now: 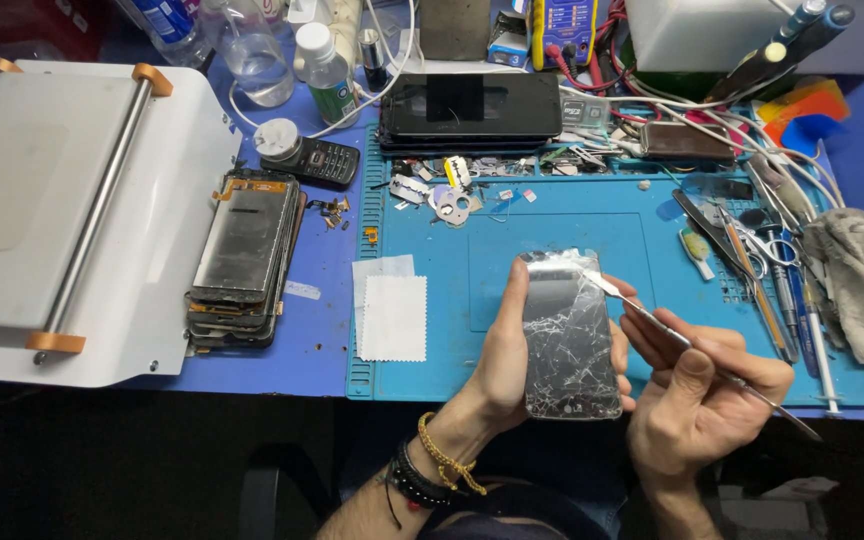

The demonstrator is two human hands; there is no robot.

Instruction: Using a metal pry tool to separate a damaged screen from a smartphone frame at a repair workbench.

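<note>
Cracked glass phone (570, 335) in left hand (500, 365) fingers — thin steel spudger (697, 348) pinched by right hand (697, 405).

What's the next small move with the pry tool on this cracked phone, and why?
Probably ease the metal pry tool sideways along the top right edge of the cracked phone. Its flat tip already sits at that corner, the left hand steadies the phone from the side, and the right hand grips the tool like a pen.
</note>
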